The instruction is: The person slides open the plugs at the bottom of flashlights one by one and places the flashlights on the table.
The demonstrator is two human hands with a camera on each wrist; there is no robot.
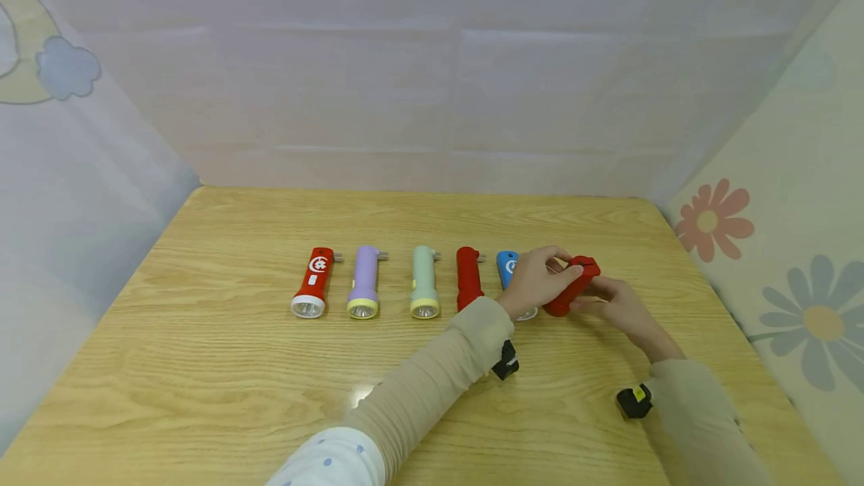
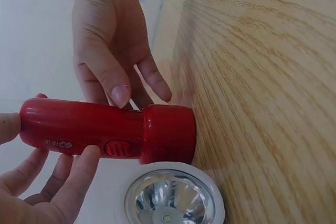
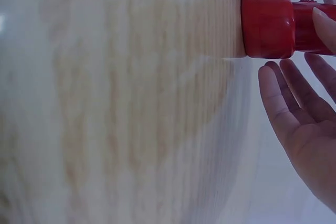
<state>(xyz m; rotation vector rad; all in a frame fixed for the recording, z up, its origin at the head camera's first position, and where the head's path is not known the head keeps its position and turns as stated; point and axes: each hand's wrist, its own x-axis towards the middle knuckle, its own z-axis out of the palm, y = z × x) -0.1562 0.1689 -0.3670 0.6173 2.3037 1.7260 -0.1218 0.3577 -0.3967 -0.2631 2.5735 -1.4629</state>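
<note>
A plain red flashlight (image 1: 565,296) is upright, its wide head down at the wooden tabletop. My left hand (image 1: 535,278) holds its tail end, thumb on the end and fingertips along the side near the ribbed switch (image 2: 118,149). On the other side is my right hand (image 1: 619,308), its fingers extended and spread around the lower body; in the right wrist view its thumb (image 3: 324,27) overlaps the red barrel. Just left of the held flashlight lies a blue flashlight (image 1: 508,261) with a white lens rim, partly hidden by my left hand.
Left of the blue one, several flashlights lie in a row, lenses toward me: another plain red (image 1: 468,276), mint green (image 1: 424,274), lilac (image 1: 365,274), and red with a white rim (image 1: 316,276). Most show plug prongs at their far ends. Cloth walls (image 1: 432,96) border the table (image 1: 202,381).
</note>
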